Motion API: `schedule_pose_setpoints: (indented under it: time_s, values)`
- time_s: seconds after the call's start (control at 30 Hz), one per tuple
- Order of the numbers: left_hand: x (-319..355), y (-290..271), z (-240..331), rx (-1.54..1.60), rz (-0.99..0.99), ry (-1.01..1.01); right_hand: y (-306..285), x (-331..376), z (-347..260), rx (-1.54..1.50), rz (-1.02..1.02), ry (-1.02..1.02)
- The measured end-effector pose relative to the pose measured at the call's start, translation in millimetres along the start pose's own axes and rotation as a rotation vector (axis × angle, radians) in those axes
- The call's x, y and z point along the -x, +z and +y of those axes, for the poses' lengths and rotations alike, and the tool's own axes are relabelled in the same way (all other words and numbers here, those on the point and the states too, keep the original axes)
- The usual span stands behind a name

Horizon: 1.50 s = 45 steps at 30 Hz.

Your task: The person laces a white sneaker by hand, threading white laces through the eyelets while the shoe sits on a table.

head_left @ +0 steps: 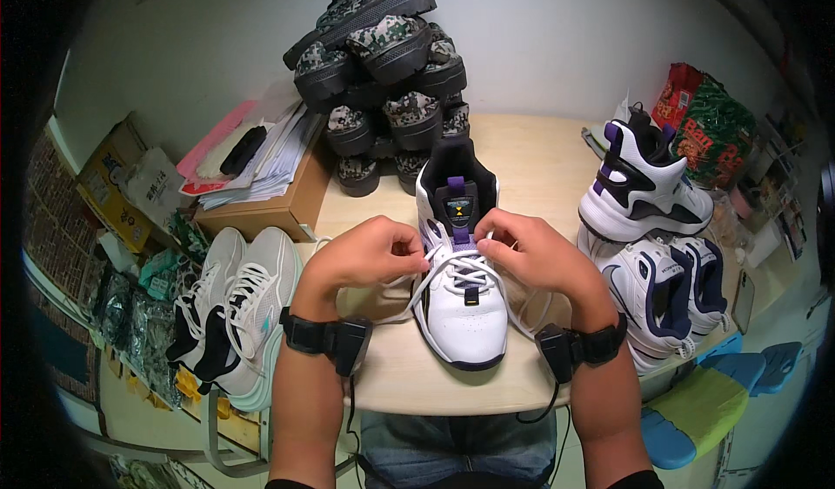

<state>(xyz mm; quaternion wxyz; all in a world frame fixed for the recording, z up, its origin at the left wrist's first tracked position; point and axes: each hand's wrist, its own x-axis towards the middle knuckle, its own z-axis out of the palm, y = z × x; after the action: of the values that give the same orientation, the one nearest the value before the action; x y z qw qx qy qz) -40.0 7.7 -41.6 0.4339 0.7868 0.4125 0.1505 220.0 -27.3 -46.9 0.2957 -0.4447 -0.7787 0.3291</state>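
Note:
A white high-top sneaker (468,326) with a black collar and purple trim stands upright on the table in front of me, toe toward me. Its white shoelace (468,272) crosses the upper in several rows, and loose lengths hang down on both sides. At the left edge of the lacing, my left hand (381,252) is closed in a pinch on the lace. My right hand (532,250) pinches at the lace by the upper eyelets on the other side. Just behind the fingers rises the tongue (458,212), with a dark label.
Camouflage shoes (387,50) are piled against the wall. Papers top a cardboard box (261,215) at left, with grey-white sneakers (252,306) nearer me. At right, another white high-top (644,198) rests on white-and-navy sneakers (648,285). A blue-green chair (709,402) stands beyond the table edge.

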Motion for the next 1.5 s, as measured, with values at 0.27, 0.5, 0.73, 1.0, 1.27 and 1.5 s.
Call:
schedule_pose_setpoints:
  time_s: [0.27,0.5,0.73,1.0,1.27,1.5]
  values:
    - [-3.1,-3.6,-18.9,-0.379,0.549,-0.079,-0.3,-0.3,-2.7,-0.061,0.026,-0.03]
    - [7.0,2.4,21.8,-0.14,0.105,-0.065,-7.7,1.8,0.2,-0.038,-0.012,-0.046]
    - [6.6,4.8,18.1,-0.158,-0.035,0.066,-13.1,7.4,-7.0,0.138,-0.166,0.038]
    - [12.3,-7.1,21.4,0.335,0.07,0.034,-15.9,7.3,7.5,-0.289,-0.053,0.069]
    - [2.6,-1.4,20.9,0.802,0.303,0.22,-13.9,3.7,-3.1,-0.427,0.172,-0.055]
    - [-33.9,-11.0,34.5,0.496,0.659,0.177,-28.2,-30.8,-23.5,-0.04,0.404,-0.164]
